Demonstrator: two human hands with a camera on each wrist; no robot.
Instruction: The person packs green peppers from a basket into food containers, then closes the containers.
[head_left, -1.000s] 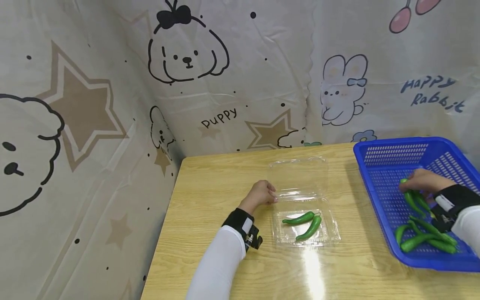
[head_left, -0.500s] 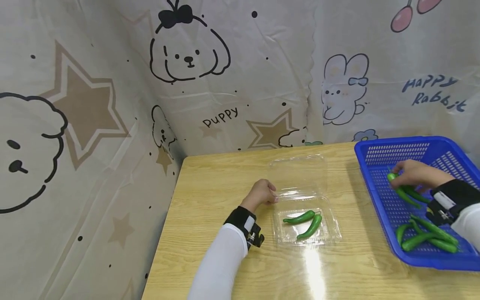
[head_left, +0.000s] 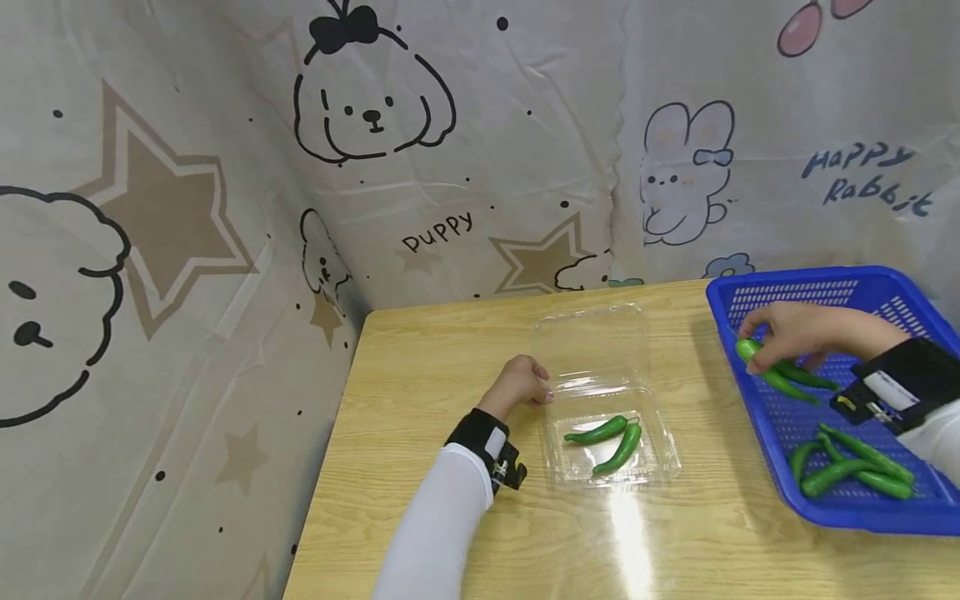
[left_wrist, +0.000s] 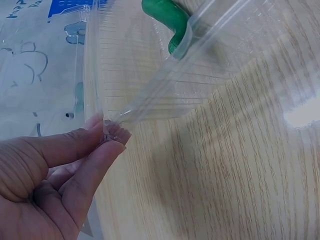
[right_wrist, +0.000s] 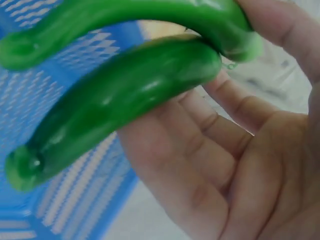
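My left hand [head_left: 517, 385] pinches the left edge of a clear plastic clamshell box [head_left: 662, 437], at the fold between tray and lid. In the left wrist view, thumb and index finger grip the crumpled clear plastic [left_wrist: 116, 131]. The lid [head_left: 588, 343] stands open toward the back, and two green chili peppers [head_left: 621, 450] lie in the tray. My right hand [head_left: 802, 329] is over the left side of the blue basket, holding two more peppers. In the right wrist view, a lighter curved pepper [right_wrist: 125, 12] is above a darker one [right_wrist: 125, 100] along the fingers.
The blue plastic basket [head_left: 862, 518] stands on the right of the wooden table [head_left: 420, 467]. Several green peppers [head_left: 851, 473] lie in its near part. A patterned cloth [head_left: 450, 192] rises behind the table and along its left side.
My right hand has lifted the two peppers and carried them left across the basket toward its left rim. My left hand keeps its grip on the box in the same place.
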